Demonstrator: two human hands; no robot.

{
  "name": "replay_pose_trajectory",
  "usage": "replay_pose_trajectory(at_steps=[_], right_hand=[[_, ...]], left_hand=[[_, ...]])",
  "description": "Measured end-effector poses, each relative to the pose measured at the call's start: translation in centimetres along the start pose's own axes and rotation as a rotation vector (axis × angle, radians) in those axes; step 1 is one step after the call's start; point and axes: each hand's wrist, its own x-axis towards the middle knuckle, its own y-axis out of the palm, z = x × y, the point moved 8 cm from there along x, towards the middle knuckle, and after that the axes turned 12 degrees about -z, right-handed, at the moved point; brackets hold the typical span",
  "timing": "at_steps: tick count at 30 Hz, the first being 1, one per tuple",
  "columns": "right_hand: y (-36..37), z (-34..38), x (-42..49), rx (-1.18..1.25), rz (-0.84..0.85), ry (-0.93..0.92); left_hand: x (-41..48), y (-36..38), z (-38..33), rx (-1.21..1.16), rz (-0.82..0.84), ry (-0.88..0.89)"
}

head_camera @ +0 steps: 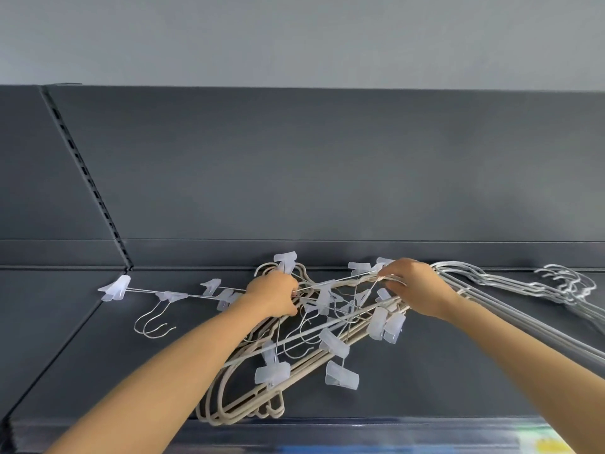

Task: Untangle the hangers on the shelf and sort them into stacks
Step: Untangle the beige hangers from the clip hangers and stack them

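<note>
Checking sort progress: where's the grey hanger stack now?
Head view, right side of the shelf: the grey hanger stack lies just right of the right hand, which grips the tangle.

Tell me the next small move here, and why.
Probably ease the wire clip hanger up and left: the left hand and right hand both seem to grip its rod, clips lie tangled among the beige hangers, and separate clip hangers lie left.

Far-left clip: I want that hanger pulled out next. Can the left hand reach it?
Likely yes: nothing covers the far-left clip; the left hand grips the tangle nearby and must let go first.
</note>
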Motion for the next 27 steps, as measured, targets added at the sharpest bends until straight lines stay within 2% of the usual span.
replay_pose_trajectory(at_steps=[7,13,16,18,22,27], right_hand=[[-0.3,-1.6,0.2,0.080,-0.056,0.127],[0.9,-2.4,0.4,0.045,0.037,0.249],[0.9,-2.7,0.7,0.084,-0.002,0.319],[0.6,-3.1,0.7,0.195,-0.026,0.425],[0.9,-2.5,0.1,0.602,0.042,0.662],[1.4,0.1,-0.8,0.943,0.099,0.759]], left_hand=[[0.3,-1.9,1.4,-0.137,-0.115,-0.067],[-0.8,-3.3,2.1,-0.185,-0.200,-0.073],[-1.5,-3.4,2.4,-0.235,-0.243,-0.062],[-1.8,-3.3,2.8,-0.356,-0.250,-0.057],[-2.2,-2.9,3.4,-0.507,-0.199,-0.066],[-2.2,-3.0,3.2,-0.549,-0.224,-0.072]])
